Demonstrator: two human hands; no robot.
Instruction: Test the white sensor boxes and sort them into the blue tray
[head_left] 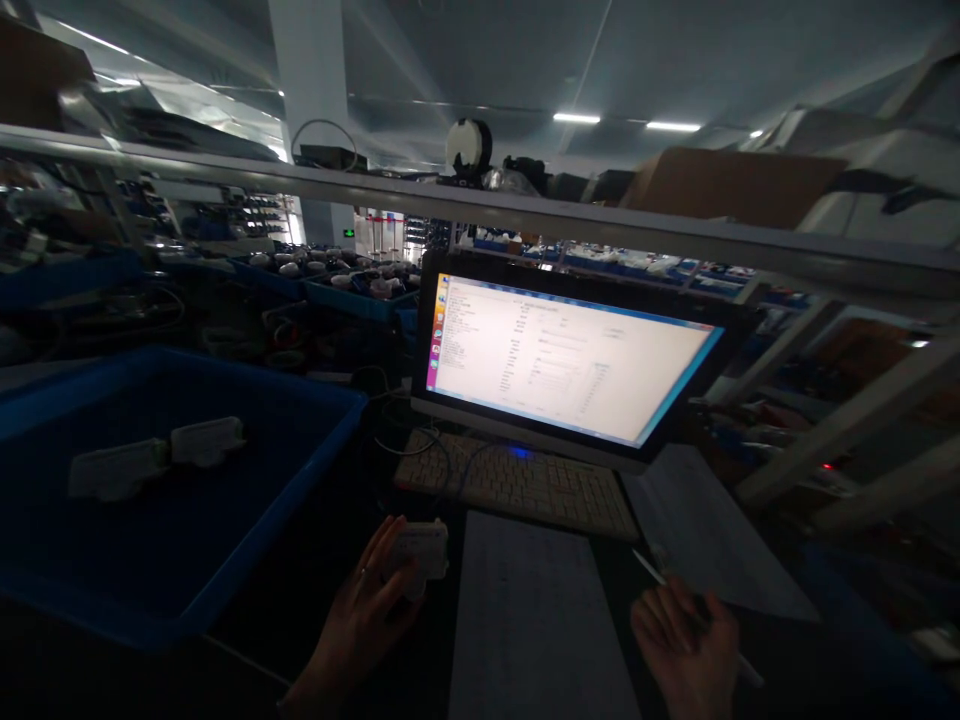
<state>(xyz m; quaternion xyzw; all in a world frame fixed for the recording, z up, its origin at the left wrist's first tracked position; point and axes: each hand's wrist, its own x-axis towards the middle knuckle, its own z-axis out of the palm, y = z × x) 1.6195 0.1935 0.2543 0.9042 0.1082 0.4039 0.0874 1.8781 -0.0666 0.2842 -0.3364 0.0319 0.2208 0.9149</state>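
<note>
My left hand is closed around a small white plastic module, just in front of the keyboard and left of a printed sheet. In my right hand is a slim white pen, its end pointing up and left toward the keyboard. The printed sheet lies flat between my two hands; its print is too dim to read. Two similar white modules with green ends lie in a blue bin at the left.
The blue bin stands left of my left hand. A lit monitor is behind the white keyboard. More paper lies at the right. A shelf crosses overhead, bearing a cardboard box.
</note>
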